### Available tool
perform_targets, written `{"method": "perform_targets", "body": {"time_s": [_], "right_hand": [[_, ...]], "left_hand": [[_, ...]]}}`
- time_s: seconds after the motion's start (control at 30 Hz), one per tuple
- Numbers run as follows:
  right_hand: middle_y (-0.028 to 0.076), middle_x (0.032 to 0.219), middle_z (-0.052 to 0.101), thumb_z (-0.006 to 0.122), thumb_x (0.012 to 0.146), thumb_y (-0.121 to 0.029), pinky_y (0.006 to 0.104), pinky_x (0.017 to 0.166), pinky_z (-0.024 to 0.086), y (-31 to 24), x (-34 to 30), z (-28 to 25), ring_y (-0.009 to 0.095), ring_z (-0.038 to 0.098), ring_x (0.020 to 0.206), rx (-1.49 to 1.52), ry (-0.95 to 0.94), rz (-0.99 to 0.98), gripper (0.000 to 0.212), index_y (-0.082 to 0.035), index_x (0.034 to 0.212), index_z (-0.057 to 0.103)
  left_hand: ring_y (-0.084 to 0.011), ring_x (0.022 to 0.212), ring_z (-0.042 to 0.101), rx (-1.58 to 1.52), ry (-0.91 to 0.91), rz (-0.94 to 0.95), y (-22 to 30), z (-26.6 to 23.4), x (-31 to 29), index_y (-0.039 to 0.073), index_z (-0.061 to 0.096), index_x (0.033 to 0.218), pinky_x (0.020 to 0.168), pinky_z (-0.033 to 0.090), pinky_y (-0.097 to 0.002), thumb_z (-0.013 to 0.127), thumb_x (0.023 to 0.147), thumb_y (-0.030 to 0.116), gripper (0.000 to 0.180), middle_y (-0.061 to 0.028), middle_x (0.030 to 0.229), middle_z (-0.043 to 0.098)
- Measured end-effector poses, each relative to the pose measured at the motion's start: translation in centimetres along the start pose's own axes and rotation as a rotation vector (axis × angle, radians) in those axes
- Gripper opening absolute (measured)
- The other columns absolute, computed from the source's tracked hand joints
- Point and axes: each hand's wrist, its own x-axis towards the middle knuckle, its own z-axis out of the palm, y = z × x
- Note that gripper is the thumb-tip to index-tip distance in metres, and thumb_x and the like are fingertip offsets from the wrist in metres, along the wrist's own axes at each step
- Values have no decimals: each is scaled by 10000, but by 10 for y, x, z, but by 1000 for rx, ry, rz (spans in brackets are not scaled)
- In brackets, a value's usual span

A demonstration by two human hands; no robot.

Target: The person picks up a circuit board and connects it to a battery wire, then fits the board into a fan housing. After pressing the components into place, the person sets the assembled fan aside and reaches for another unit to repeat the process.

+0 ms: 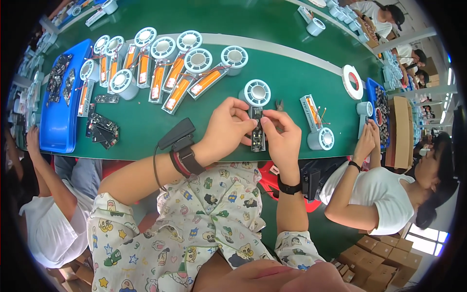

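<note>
Both hands are grasping: the left hand (228, 127) pinches the upper left side of a dark board (257, 140), and the right hand (283, 130) has its thumb against the upper right side. The board stands lengthwise between them, at the handle of a pale blue fan (257, 92) whose round head sits just beyond at 12 o'clock. Fingers hide the board's upper edges, the board covers most of the handle, and whether it is seated I cannot tell.

Small cutters (279, 105) lie near the right hand at 1 o'clock, too small to read their jaws. At 3 o'clock rests a spare fan (321, 138) with loose wires. Past it, at 2 o'clock, come a tape roll (352, 82) and a blue tray (372, 85) of small parts, partly covered by a co-worker's fan (364, 109).

At 10 to 11 o'clock, fans with orange cells crowd together, some overlapping. At 9 o'clock are stacked boards (103, 130), the lower ones hidden, then another blue tray (57, 140).

The table's near edge runs close below the board at 6 o'clock. Green table (292, 78) gives room toward 1 o'clock, and a narrower strip separates the right hand from the spare fan. The far rims curve into black.
</note>
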Motion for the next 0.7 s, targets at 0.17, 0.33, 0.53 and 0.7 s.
{"method": "perform_targets", "body": {"time_s": [0.17,0.33,0.53,0.7], "right_hand": [[38,942,714,702,948,-14,225,662,518,3,-1,5,78,656,810,14,49,17,149,23,1091,719],[29,941,712,699,946,-8,224,651,512,-5,5,5,69,648,804,54,-4,104,130,21,1072,708],[7,913,685,675,953,15,221,646,501,-1,7,-1,55,628,784,136,-15,139,131,19,1083,684],[-1,913,669,655,960,27,212,679,494,5,6,8,50,619,779,113,16,60,121,13,1080,665]], "left_hand": [[-175,789,693,74,-18,-75,7,-1,4,-52,475,1203,593,657,-319,727,911,-9,388,-109,1002,586],[-175,792,670,106,-21,-123,12,-3,2,-25,465,1179,636,674,-353,713,943,11,345,-112,1006,589],[-185,817,669,-57,-79,-205,9,-1,6,-17,438,1185,633,681,-379,695,958,8,344,-114,1018,567],[-193,819,675,-60,-79,-188,7,0,6,-8,412,1165,613,681,-385,680,966,7,334,-112,1019,552]]}}
